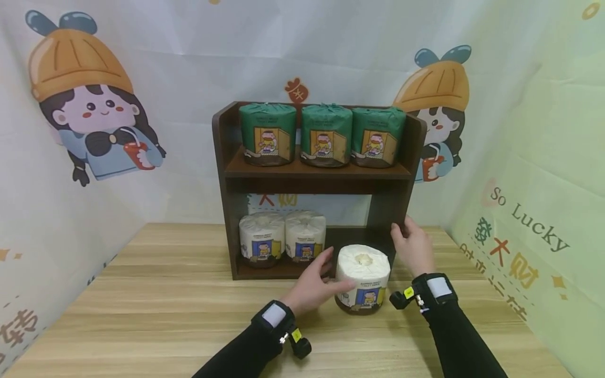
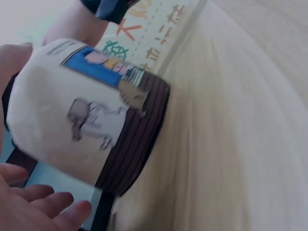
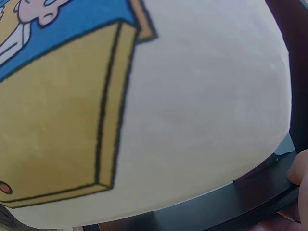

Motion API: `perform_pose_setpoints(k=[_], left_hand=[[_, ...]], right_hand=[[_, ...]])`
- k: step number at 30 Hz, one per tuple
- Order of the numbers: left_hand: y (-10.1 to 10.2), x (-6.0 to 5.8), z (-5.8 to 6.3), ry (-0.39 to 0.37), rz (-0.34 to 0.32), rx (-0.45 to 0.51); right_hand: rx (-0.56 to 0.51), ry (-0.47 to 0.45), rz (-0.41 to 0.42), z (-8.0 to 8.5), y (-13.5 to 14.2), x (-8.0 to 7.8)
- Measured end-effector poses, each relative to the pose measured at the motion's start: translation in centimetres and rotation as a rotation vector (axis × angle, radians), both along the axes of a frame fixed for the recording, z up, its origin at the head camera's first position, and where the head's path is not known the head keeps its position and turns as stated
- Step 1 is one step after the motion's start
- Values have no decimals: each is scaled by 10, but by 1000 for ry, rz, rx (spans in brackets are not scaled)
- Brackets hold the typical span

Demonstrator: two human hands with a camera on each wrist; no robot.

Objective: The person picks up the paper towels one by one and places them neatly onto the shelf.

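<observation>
A white-wrapped toilet paper roll (image 1: 363, 273) with a brown base stands upright on the table in front of the shelf. My left hand (image 1: 314, 283) is at its left side, fingers spread and thumb overlapping its front; the left wrist view shows the fingers (image 2: 53, 204) apart from the wrapper. My right hand (image 1: 416, 249) grips the right side panel of the dark brown shelf (image 1: 317, 185), its thumb and fingers on either side of the edge. In the right wrist view the roll (image 3: 202, 106) fills most of the frame.
Two more white rolls (image 1: 261, 239) stand on the lower shelf level, toward the left. Three green-wrapped rolls (image 1: 326, 134) line the upper level. The shelf rests on a wood-grain table (image 1: 165, 304), with printed cloth (image 1: 189, 68) hanging behind and at both sides.
</observation>
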State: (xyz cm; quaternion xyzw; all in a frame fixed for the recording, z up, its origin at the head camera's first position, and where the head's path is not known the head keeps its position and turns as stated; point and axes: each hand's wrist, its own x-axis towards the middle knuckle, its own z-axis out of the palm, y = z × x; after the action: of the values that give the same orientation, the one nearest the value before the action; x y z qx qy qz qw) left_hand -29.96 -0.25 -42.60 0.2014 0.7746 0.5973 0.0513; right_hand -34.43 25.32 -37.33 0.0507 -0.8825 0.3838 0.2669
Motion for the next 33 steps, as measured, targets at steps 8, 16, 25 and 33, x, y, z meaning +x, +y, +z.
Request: perform_pose_setpoints(k=[8,16,25,33], left_hand=[[19,-4,-11,62,-50,-15],[19,-5,-19,86,-47,-20],[22,-1,-20,62,-28,-9],[24,1,-19,63,-6,-34]], right_hand=[[-2,11,-1,1,0,-3],[2,10,6,2,-2,-4],[-3,5,6,1,-2,-1],[-8,-6,8,0,-1,0]])
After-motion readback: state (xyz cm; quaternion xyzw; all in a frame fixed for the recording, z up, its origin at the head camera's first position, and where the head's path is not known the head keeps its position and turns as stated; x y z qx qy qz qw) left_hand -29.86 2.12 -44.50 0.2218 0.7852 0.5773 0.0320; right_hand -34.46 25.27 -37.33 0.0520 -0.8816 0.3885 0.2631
